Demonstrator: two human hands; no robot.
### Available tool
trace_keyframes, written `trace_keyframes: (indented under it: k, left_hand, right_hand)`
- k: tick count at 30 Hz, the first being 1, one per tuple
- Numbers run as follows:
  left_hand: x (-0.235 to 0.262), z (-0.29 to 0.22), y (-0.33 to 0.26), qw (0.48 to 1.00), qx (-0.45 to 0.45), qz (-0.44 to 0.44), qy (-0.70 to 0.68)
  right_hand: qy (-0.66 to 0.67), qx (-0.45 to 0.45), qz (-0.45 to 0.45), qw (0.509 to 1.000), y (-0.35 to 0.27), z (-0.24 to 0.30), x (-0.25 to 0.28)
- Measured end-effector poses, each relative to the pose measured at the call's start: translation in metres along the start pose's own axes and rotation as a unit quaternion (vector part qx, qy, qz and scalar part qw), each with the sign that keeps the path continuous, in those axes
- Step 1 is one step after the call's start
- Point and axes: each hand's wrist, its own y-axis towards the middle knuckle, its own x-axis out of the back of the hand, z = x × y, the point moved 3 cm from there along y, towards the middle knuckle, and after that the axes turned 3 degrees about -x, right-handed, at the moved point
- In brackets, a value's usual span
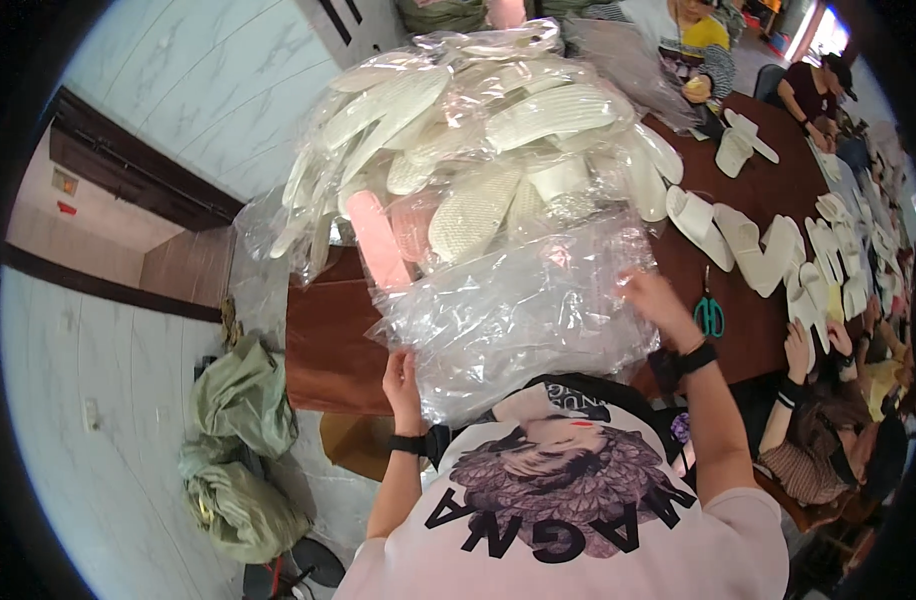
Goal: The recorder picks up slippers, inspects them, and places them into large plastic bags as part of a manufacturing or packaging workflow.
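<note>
- Left hand (401, 382): fingers bent at left edge of clear plastic (508, 310); grip impossible to make out.
- Clear plastic: spread on table (328, 350), near side, before bagged slippers (558, 118); layers lost in glare. Seems mid-straightening; probably calls for aligning edges.
- Right hand (654, 302): fingers curled at right edge; hold uncertain.
- Loose slippers (754, 253): farthest ones indistinct.

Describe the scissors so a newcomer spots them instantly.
Start at the brown table, then the right hand at the clear plastic bags. Right of it lie scissors with looped teal handles, a colour that separates them from nearby off-white slippers.
</note>
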Motion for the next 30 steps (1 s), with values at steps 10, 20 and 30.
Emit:
trace_keyframes:
  k: [10,20,30]
  left_hand:
    - [0.015,-0.033,0.000,0.994,-0.002,-0.106,0.005]
    - [-0.015,-0.067,-0.011,0.990,-0.005,-0.101,0.098]
    - [-0.016,-0.079,-0.007,0.939,-0.202,-0.165,0.224]
  right_hand:
    - [0.338,-0.010,0.068,0.939,-0.023,-0.006,-0.064]
    - [0.056,0.521,-0.252,0.813,-0.121,0.106,0.015]
    - [-0.218,0.310,-0.072,0.923,-0.031,0.036,-0.084]
